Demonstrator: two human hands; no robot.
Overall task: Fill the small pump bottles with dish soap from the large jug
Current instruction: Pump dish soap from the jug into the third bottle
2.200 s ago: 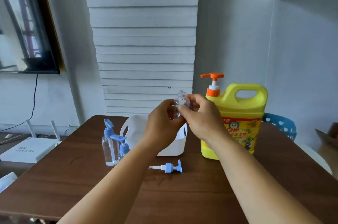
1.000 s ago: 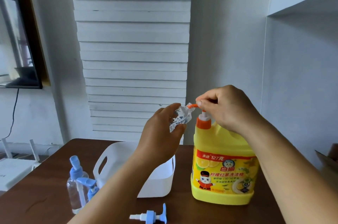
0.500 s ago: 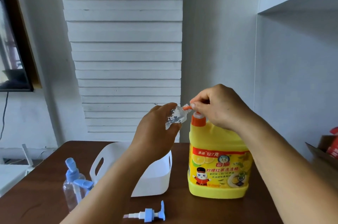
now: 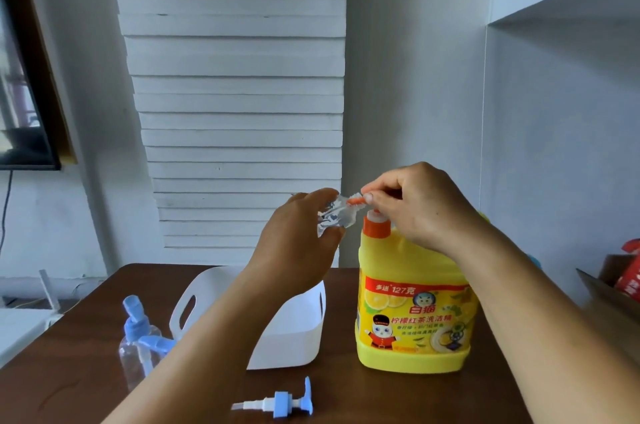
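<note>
A large yellow dish soap jug [image 4: 414, 313] with an orange pump stands on the brown table [image 4: 381, 399]. My right hand [image 4: 419, 205] lies over the pump head with curled fingers, and the orange nozzle [image 4: 355, 202] sticks out to the left. My left hand [image 4: 298, 240] grips a small clear bottle [image 4: 337, 216], tilted, its open mouth at the nozzle tip. A loose blue pump [image 4: 277, 403] lies on the table in front. Two small clear bottles with blue pumps [image 4: 140, 344] stand at the left.
A white plastic basket [image 4: 298, 330] with handle slots sits behind my left forearm, between the small bottles and the jug. A cardboard box [image 4: 620, 288] with red packets is at the right edge. A white router [image 4: 20, 323] lies left of the table.
Both hands carried the clear bottle from mid-table over to the jug's pump. In the last half second the hands have hardly moved; the pump head sits slightly lower.
</note>
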